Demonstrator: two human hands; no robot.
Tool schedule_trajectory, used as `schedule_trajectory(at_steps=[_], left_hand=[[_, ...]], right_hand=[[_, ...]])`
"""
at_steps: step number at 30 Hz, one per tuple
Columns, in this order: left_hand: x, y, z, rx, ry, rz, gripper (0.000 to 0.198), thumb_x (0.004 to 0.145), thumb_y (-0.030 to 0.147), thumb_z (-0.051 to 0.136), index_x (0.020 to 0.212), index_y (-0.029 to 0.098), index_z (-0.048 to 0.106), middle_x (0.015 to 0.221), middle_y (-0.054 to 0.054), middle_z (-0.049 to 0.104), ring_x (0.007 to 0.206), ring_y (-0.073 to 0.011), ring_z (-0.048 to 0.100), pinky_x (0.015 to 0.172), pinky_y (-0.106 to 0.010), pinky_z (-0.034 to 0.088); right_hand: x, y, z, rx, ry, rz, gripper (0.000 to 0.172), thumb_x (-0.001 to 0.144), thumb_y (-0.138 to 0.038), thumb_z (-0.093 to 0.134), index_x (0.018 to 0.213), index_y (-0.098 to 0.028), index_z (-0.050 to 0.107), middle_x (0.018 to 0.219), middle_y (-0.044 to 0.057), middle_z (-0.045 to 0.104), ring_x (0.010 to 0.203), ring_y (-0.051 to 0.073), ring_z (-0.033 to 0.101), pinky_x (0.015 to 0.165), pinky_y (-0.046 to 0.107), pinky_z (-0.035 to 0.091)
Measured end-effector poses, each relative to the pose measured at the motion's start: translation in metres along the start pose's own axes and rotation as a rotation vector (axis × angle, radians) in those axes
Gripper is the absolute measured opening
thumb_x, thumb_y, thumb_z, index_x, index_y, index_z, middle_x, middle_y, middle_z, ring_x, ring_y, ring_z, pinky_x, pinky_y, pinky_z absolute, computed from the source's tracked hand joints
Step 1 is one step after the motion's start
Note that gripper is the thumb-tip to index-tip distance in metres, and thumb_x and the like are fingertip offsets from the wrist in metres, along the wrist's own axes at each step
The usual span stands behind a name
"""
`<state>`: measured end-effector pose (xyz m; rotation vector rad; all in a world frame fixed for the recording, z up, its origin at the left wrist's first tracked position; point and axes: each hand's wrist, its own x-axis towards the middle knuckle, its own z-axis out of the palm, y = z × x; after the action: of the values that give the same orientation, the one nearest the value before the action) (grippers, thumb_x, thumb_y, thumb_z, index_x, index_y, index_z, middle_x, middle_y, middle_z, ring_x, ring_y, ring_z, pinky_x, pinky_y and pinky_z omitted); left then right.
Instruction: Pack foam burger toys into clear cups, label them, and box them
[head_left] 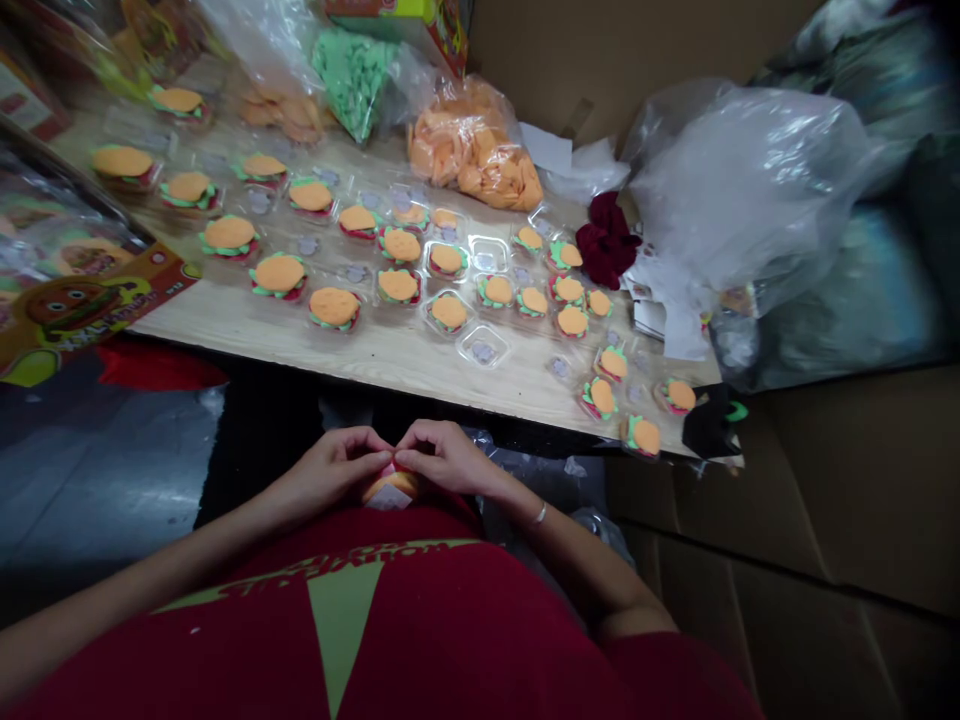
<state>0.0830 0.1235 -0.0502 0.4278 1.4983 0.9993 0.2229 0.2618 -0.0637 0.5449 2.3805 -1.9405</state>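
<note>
Close to my body, below the table edge, both hands meet at a small clear plastic box holding a toy burger point(391, 488). My left hand point(349, 460) pinches its far left side, thumb and fingertips pressed together. My right hand point(442, 455) does the same from the right, and the fingertips of both hands touch. An orange bun and a pale paper or label show in the box; the part under my fingers is hidden. Beyond the hands, several toy burgers point(334, 307) with orange tops and green frills sit in clear boxes on the table.
On the wooden table point(390, 365) stand an open clear box point(484, 346), a bag of orange pieces point(480, 150) and a bag of green pieces point(352, 75). A dark red cloth point(607, 240) and a large plastic bag point(750, 180) lie right. A printed display box point(90, 300) stands left.
</note>
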Motion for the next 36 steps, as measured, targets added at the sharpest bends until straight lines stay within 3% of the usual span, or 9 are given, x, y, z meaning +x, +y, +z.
schedule_trajectory(at_steps=[3, 8, 12, 14, 18, 23, 28, 32, 36], left_hand=[[-0.002, -0.004, 0.002, -0.007, -0.002, 0.002, 0.039, 0.065, 0.051, 0.075, 0.076, 0.016, 0.062, 0.058, 0.001, 0.059, 0.048, -0.0122, 0.048, 0.047, -0.022, 0.032], [0.007, 0.005, 0.001, -0.023, 0.052, 0.044, 0.037, 0.064, 0.047, 0.077, 0.073, 0.014, 0.062, 0.061, -0.001, 0.062, 0.053, -0.0131, 0.053, 0.050, -0.022, 0.040], [0.024, 0.031, -0.008, -0.062, 0.050, 0.116, 0.039, 0.060, 0.043, 0.083, 0.081, 0.014, 0.067, 0.072, -0.003, 0.069, 0.060, -0.0153, 0.060, 0.056, -0.024, 0.048], [0.027, 0.037, -0.010, -0.042, 0.004, 0.110, 0.038, 0.059, 0.041, 0.084, 0.082, 0.015, 0.069, 0.075, -0.003, 0.071, 0.062, -0.0162, 0.062, 0.058, -0.024, 0.049], [0.022, 0.027, -0.006, 0.051, -0.083, 0.065, 0.035, 0.066, 0.046, 0.079, 0.071, 0.014, 0.067, 0.061, -0.001, 0.065, 0.054, -0.0135, 0.055, 0.051, -0.022, 0.042], [0.007, 0.024, -0.009, 0.108, -0.048, 0.071, 0.039, 0.069, 0.052, 0.075, 0.084, 0.016, 0.071, 0.077, -0.005, 0.070, 0.067, -0.0194, 0.062, 0.060, -0.027, 0.047], [-0.005, 0.032, -0.017, 0.390, -0.024, 0.182, 0.035, 0.072, 0.052, 0.068, 0.074, 0.018, 0.073, 0.072, -0.006, 0.067, 0.069, -0.0213, 0.059, 0.061, -0.027, 0.045], [-0.011, 0.033, -0.012, 0.483, -0.070, 0.235, 0.031, 0.074, 0.048, 0.064, 0.067, 0.018, 0.069, 0.067, -0.005, 0.063, 0.062, -0.0191, 0.054, 0.055, -0.025, 0.041], [-0.013, 0.032, -0.004, 0.467, -0.110, 0.206, 0.027, 0.072, 0.043, 0.064, 0.062, 0.018, 0.064, 0.061, -0.003, 0.059, 0.057, -0.0171, 0.050, 0.050, -0.024, 0.037]], right_hand=[[-0.004, 0.002, 0.007, -0.046, 0.046, -0.035, 0.009, 0.085, -0.018, 0.062, 0.077, -0.014, 0.065, 0.074, -0.001, 0.061, 0.068, 0.010, 0.054, 0.063, 0.021, 0.039], [-0.002, 0.001, 0.010, -0.137, 0.202, -0.093, 0.011, 0.084, -0.017, 0.061, 0.074, -0.016, 0.064, 0.075, 0.000, 0.061, 0.070, 0.011, 0.054, 0.066, 0.023, 0.040], [0.003, -0.001, 0.012, 0.003, 0.461, -0.046, 0.014, 0.088, -0.026, 0.059, 0.079, -0.016, 0.065, 0.078, 0.002, 0.063, 0.070, 0.012, 0.055, 0.067, 0.024, 0.043], [0.002, 0.001, 0.016, 0.128, 0.518, -0.013, 0.015, 0.088, -0.028, 0.059, 0.081, -0.016, 0.065, 0.078, 0.002, 0.064, 0.071, 0.012, 0.055, 0.067, 0.024, 0.045], [-0.003, 0.007, 0.018, 0.275, 0.339, 0.070, 0.013, 0.084, -0.026, 0.062, 0.076, -0.015, 0.063, 0.072, 0.000, 0.063, 0.065, 0.010, 0.054, 0.062, 0.022, 0.044], [-0.009, -0.001, -0.005, 0.101, 0.203, -0.010, 0.015, 0.088, -0.027, 0.062, 0.080, -0.015, 0.065, 0.075, 0.001, 0.066, 0.068, 0.011, 0.056, 0.064, 0.022, 0.043], [-0.004, -0.016, -0.026, -0.071, -0.044, -0.169, 0.010, 0.091, -0.020, 0.058, 0.089, -0.015, 0.066, 0.087, 0.003, 0.068, 0.077, 0.012, 0.060, 0.072, 0.025, 0.046], [0.003, -0.023, -0.028, -0.246, -0.210, -0.269, 0.009, 0.091, -0.018, 0.058, 0.084, -0.016, 0.063, 0.078, 0.001, 0.064, 0.071, 0.011, 0.056, 0.066, 0.023, 0.041], [0.004, -0.027, -0.022, -0.397, -0.240, -0.268, 0.009, 0.084, -0.011, 0.059, 0.079, -0.017, 0.060, 0.075, -0.001, 0.060, 0.068, 0.011, 0.051, 0.063, 0.023, 0.035]])
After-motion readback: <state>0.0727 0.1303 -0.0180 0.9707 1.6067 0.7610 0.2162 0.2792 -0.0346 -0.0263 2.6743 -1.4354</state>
